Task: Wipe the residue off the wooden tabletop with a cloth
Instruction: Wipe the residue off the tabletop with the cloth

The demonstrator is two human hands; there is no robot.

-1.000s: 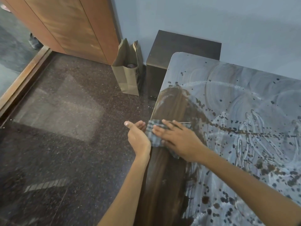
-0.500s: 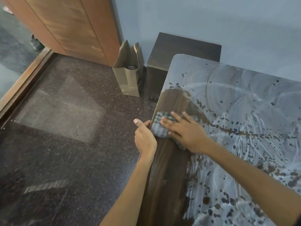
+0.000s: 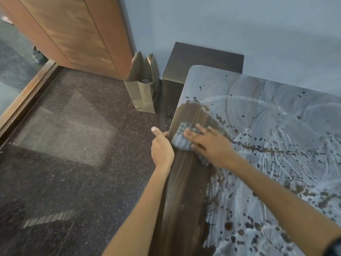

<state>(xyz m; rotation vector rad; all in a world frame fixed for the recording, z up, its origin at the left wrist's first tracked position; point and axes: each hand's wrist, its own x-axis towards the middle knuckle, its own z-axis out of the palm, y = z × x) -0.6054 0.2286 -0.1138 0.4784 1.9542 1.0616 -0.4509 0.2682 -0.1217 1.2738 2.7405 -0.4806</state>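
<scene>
Two hands farther up tabletop [image 3: 276,111] | right hand [image 3: 212,146] fingers flat, pressing cloth [image 3: 181,140] | left hand [image 3: 162,148] gripping edge

Single view, head-worn, wide-angle. Looks forward and steeply down from above the near left edge of the wooden tabletop [image 3: 186,200], close in. Tabletop fills right half; floor [image 3: 73,163] left of it; wall [image 3: 239,24] beyond it.

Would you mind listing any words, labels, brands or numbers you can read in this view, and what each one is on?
None can be read.
Paper bag: dark mark on its side, too blurred to read.
Cloth: checked pattern only, no text.
Tabletop: residue smears and spots, no writing.
</scene>
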